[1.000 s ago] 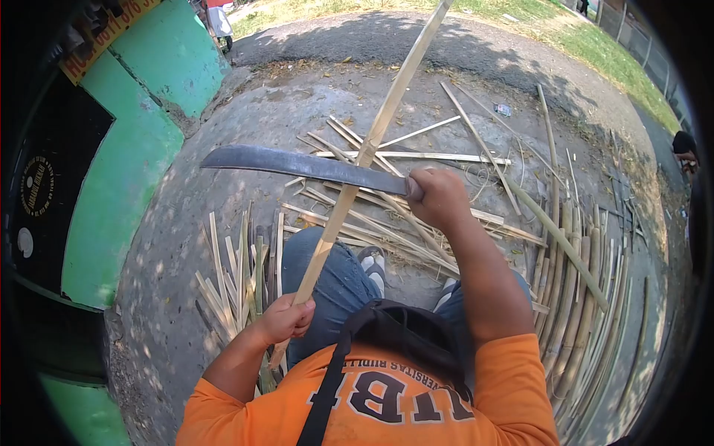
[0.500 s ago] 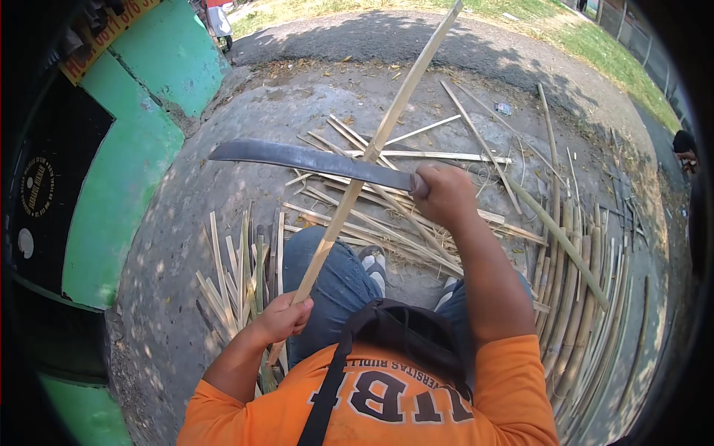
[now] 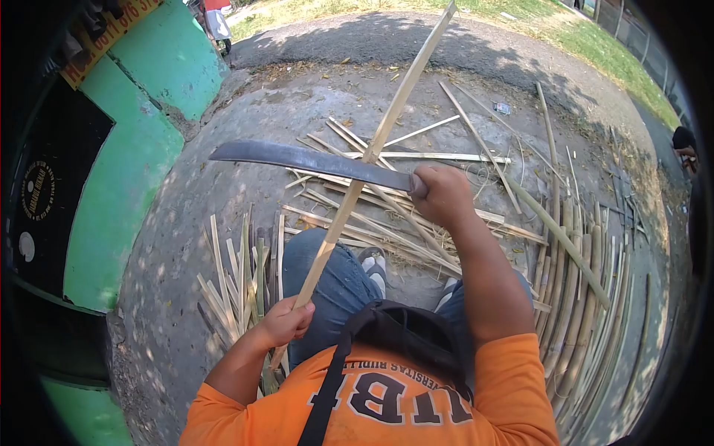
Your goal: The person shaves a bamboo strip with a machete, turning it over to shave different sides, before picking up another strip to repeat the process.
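A long bamboo strip [image 3: 396,111] rises at a slant in front of me, and my left hand [image 3: 286,324] is closed round its lower part near my knee. My right hand [image 3: 444,195] grips the handle of a machete [image 3: 297,154], whose long dark blade points left. The blade crosses the strip at about its middle; it appears to touch it, but a cut cannot be made out. Below the blade, many split bamboo strips [image 3: 372,232] lie crossed on the ground beyond my shoes.
Bamboo poles [image 3: 573,297] lie in a bundle on my right. A bunch of short strips [image 3: 236,275] stands by my left knee. A green wall [image 3: 134,171] borders the left side. At the far right edge is part of another person [image 3: 686,149].
Almost nothing differs. The bamboo strip and my left hand have shifted very slightly, while the machete stays across the strip.
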The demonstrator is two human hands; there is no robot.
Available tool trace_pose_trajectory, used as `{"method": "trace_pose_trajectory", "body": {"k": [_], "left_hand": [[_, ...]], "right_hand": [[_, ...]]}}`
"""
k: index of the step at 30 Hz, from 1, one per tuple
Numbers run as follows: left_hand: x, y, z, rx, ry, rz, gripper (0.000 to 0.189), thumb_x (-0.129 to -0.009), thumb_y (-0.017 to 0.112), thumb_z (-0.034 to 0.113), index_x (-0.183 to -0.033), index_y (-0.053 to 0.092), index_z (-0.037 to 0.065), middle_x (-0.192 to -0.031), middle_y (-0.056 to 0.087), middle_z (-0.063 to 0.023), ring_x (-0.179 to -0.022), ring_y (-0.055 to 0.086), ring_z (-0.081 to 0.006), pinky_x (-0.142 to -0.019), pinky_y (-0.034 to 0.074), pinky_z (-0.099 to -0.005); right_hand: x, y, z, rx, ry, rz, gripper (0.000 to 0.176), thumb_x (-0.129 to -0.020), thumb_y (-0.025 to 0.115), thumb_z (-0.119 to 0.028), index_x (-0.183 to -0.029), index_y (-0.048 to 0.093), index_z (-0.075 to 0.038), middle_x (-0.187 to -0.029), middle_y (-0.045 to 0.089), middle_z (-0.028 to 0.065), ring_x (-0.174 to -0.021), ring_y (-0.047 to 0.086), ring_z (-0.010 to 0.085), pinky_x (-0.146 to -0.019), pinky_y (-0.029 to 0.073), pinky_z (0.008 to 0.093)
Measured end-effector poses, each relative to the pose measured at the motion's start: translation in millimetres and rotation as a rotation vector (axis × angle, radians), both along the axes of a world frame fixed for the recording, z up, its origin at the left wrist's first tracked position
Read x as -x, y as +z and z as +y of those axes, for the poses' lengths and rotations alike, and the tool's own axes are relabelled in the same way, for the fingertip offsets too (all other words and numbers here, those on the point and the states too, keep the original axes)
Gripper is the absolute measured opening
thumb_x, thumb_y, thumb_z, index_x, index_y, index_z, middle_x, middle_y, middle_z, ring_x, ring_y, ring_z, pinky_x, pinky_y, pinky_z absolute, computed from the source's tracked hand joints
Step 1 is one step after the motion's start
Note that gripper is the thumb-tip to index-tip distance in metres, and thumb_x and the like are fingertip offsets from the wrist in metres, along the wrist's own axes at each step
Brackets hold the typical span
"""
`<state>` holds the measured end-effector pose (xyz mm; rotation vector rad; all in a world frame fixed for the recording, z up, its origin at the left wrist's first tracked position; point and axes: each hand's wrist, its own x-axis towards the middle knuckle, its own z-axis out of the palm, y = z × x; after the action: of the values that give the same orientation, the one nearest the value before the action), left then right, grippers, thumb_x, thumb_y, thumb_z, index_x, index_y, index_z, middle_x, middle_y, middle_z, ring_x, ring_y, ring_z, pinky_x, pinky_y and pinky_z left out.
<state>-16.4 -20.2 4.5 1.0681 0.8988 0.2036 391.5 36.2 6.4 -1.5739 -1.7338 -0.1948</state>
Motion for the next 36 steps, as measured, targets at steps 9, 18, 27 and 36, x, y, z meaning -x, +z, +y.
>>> {"method": "trace_pose_trajectory", "body": {"k": [9, 18, 27, 36], "left_hand": [[1.8, 3.5, -8.1, -0.082, 0.004, 0.116, 0.028, -0.108, 0.053, 0.030, -0.089, 0.048, 0.010, -0.067, 0.041, 0.0044, -0.055, 0.037, -0.0067, -0.050, 0.035, -0.0257], [-1.7, -1.7, -5.0, -0.176, -0.032, 0.168, 0.027, -0.107, 0.055, 0.030, -0.088, 0.050, 0.011, -0.068, 0.044, 0.0050, -0.056, 0.040, -0.0061, -0.050, 0.035, -0.0243], [9.5, 3.1, -11.4, 0.098, 0.021, 0.067, 0.023, -0.107, 0.054, 0.026, -0.091, 0.048, 0.011, -0.067, 0.039, 0.0047, -0.053, 0.032, -0.0067, -0.049, 0.029, -0.0259], [15.7, -1.5, -6.5, 0.004, -0.092, 0.117, 0.024, -0.105, 0.057, 0.025, -0.088, 0.049, 0.011, -0.067, 0.039, 0.0038, -0.054, 0.033, -0.0080, -0.049, 0.029, -0.0267]], "right_hand": [[-24.4, -11.6, 8.6, 0.038, -0.180, 0.150, 0.016, -0.086, 0.067, -0.025, -0.083, 0.065, -0.010, -0.075, 0.068, 0.0162, -0.073, 0.066, 0.0405, -0.066, 0.053, 0.0514], [-3.4, 8.9, -4.0, -0.022, 0.075, -0.016, 0.011, -0.080, 0.068, -0.021, -0.081, 0.065, -0.010, -0.072, 0.066, 0.0128, -0.070, 0.066, 0.0376, -0.066, 0.052, 0.0501], [-47.6, -3.6, 2.3, 0.067, -0.360, 0.303, 0.022, -0.086, 0.071, -0.030, -0.087, 0.068, -0.009, -0.080, 0.069, 0.0163, -0.078, 0.067, 0.0416, -0.071, 0.053, 0.0513], [-67.4, -6.6, 7.7, -0.031, -0.145, 1.267, 0.031, -0.089, 0.081, -0.028, -0.080, 0.059, -0.008, -0.066, 0.054, -0.0015, -0.054, 0.050, 0.0095, -0.051, 0.040, 0.0286]]}}
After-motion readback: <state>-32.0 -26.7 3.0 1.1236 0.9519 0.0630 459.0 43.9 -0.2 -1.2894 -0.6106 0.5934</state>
